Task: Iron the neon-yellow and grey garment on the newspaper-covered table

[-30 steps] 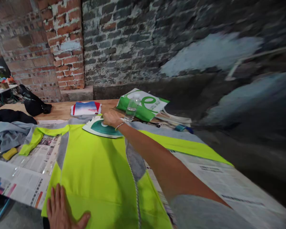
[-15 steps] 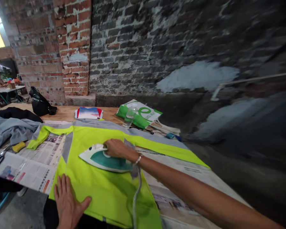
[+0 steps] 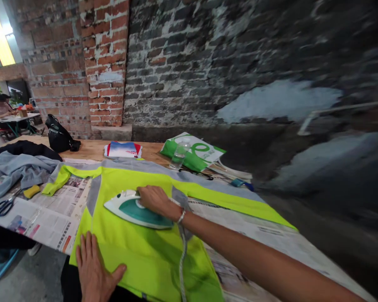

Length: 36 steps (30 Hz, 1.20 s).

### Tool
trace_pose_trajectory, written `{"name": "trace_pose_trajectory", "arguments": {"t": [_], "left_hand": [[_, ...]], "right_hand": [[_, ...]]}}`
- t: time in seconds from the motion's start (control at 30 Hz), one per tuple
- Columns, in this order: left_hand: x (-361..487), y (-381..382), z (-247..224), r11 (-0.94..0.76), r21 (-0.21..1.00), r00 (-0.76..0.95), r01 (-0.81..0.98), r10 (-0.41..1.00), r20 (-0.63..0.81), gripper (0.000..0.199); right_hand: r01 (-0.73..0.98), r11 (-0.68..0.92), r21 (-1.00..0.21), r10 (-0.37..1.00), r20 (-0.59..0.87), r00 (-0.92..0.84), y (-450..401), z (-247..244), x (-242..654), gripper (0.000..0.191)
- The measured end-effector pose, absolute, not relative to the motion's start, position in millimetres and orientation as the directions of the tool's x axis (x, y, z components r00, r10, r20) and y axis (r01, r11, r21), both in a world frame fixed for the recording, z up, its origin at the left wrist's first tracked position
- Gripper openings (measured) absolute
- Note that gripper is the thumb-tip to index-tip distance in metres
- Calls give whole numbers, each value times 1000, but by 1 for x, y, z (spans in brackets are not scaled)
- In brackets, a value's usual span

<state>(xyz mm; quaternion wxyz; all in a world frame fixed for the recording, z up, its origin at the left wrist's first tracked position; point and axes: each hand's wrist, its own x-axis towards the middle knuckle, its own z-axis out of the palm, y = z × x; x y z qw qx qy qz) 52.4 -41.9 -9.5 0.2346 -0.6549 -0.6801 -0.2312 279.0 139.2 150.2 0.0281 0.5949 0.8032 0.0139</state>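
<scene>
A neon yellow and grey long-sleeved garment (image 3: 129, 256) lies spread over newspaper on the table. My right hand (image 3: 156, 201) is wrapped round the handle of a white and teal iron (image 3: 141, 214), which rests on the middle of the garment with its tip to the left. The iron's cord (image 3: 182, 264) runs down from its rear across the fabric. Flat on the garment's lower left part is my left hand (image 3: 96, 268), fingers stretched and thumb apart, holding nothing.
Scissors (image 3: 4, 205), a yellow sponge (image 3: 32, 191) and grey cloth (image 3: 22, 167) lie at the left. Behind are a black bag (image 3: 59, 136), a folded shirt (image 3: 122, 149), a clear bottle (image 3: 180, 155) and a green-white bag (image 3: 197, 151). A person (image 3: 0, 107) sits far left.
The view has shifted slightly left, so the table and background items appear further right. The iron, still in my right hand, sits slightly further left relative to the garment.
</scene>
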Motion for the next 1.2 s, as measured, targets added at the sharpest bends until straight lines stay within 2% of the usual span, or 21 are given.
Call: {"name": "trace_pose_trajectory", "arguments": {"t": [0.27,0.37,0.47,0.63,0.83,1.03,1.2], "left_hand": [[48,-51,-14,-30,-18,35,999,814,580,112],[47,-50,-16,-19,6,12,1000,828,561,115],[46,-49,-13,-37,-30,48,999,831,555,114],[51,-43,-5,-4,-15,12,1000,806,592,112],[53,-40,-6,12,21,-22,1000,795,607,105],[54,-39,-7,44,94,-91,995,805,586,106],[53,-38,-12,63,123,-122,990,819,561,101]], "right_hand": [[986,164,28,986,19,-164,273,146,304,36],[994,107,13,994,21,-108,301,148,310,39],[996,86,6,996,5,-86,309,153,313,41],[987,158,-5,984,-79,-158,280,164,309,41],[944,330,-20,931,-159,-329,187,166,278,32],[897,441,-26,881,-176,-438,94,164,258,29],[890,455,15,887,-89,-452,87,152,261,28]]}}
